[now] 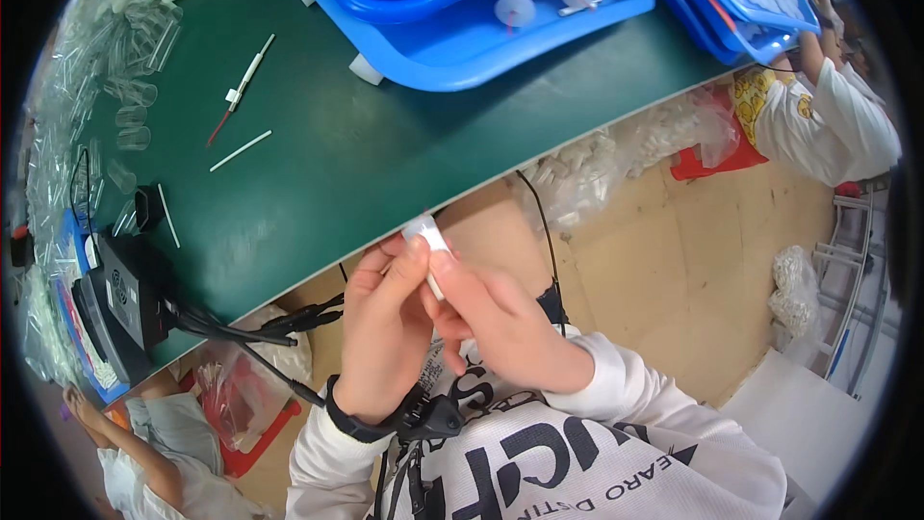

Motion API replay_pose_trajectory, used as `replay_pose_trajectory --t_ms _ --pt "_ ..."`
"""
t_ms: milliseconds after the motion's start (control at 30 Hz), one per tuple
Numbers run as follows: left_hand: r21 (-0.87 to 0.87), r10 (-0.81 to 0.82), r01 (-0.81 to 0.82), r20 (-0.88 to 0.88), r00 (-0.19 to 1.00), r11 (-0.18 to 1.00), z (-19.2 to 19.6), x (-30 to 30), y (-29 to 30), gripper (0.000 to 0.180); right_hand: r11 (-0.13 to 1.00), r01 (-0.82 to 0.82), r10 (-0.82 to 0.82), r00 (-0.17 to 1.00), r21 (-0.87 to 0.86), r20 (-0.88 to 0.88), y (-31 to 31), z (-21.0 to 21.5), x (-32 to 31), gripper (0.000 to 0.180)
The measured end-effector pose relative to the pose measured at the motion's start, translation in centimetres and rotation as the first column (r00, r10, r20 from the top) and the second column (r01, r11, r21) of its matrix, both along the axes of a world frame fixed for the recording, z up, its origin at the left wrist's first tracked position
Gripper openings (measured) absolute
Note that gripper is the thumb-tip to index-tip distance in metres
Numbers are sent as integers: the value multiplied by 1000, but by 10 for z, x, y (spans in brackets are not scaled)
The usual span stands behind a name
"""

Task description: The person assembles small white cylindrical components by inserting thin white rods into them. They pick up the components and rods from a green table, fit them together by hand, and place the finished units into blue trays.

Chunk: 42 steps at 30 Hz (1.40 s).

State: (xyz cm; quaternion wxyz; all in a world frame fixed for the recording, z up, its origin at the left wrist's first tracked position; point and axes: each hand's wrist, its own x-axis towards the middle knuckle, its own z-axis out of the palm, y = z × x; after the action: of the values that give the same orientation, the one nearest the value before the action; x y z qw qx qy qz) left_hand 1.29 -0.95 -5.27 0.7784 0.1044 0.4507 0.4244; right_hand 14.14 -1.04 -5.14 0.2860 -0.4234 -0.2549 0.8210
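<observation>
Just off the green table's (pixel 366 164) near edge, both hands meet. Left hand (pixel 380 327) and right hand (pixel 505 327) fingers pinch one small white plastic tube (pixel 428 241) together.

Small white plastic piece (pixel 426 231) pinched between left hand (pixel 383 327) and right hand (pixel 500 323), beside green table (pixel 366 154) edge.

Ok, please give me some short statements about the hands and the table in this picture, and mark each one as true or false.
1. Both hands hold one small white part between them. True.
2. The left hand rests flat on the green table. False: it is raised at the table's edge, fingers on the part.
3. The blue trays are stacked on the table. True.
4. The thin white sticks lie inside a tray. False: they lie on the bare table.
5. The right hand holds a black cable. False: it pinches the white part.
</observation>
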Motion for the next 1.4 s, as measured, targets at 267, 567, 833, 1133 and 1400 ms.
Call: replay_pose_trajectory --t_ms 267,567,833,1133,1400 --pt "414 178 -93 -171 969 906 3 19 -30 29 904 47 -128 978 424 165 -27 -10 27 41" --pt "689 319 -30 -297 900 724 3 34 -41 40 734 272 -331 943 622 -22 -30 -12 48 36" --pt "740 325 93 -400 857 666 -7 34 -33 27 637 199 -318 948 745 18 -28 -11 66 36" --pt "376 -53 668 -847 528 642 31 12 -35 47 720 245 -462 868 649 184 21 -49 108 27" --pt "150 -114 835 -963 245 529 170 -83 -4 41 862 -507 -212 -327 18 921 140 -253 200 21"
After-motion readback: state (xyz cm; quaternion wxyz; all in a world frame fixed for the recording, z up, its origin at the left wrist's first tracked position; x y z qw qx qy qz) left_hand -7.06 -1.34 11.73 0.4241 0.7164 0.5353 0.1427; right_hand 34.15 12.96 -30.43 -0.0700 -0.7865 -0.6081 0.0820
